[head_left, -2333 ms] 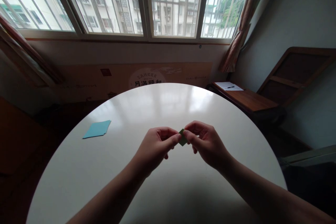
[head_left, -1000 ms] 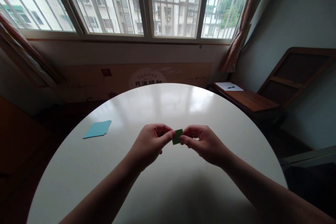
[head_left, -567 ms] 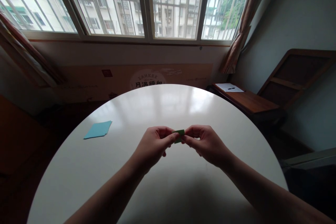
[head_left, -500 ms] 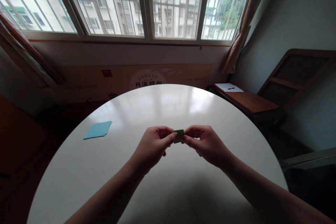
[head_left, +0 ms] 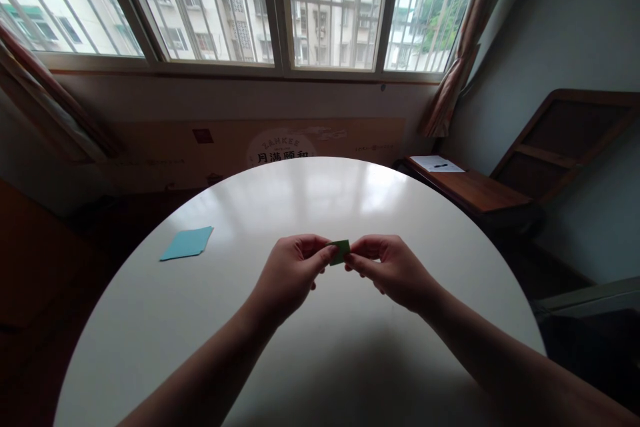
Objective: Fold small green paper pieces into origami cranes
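Note:
A small green piece of folded paper (head_left: 341,251) is held above the middle of the white round table (head_left: 200,333). My left hand (head_left: 295,273) pinches its left side between thumb and fingers. At its right edge, the thumb and fingers of my right hand (head_left: 393,270) close on the paper's lower corner. Fingertips cover parts of the paper, so its full shape is hidden. Farther left on the tabletop lies a small stack of light blue square paper (head_left: 187,243), apart from both hands.
Beyond the table's right edge is a wooden chair (head_left: 470,183) with a white sheet (head_left: 434,164) and a pen (head_left: 441,166) on its seat. An orange printed panel (head_left: 225,140) stands behind the table, beneath barred windows. Curtains (head_left: 453,93) hang at the sides.
The green paper has turned slightly and shows more of its face. The right fingers have shifted a little toward its lower right corner. The whole view has moved slightly.

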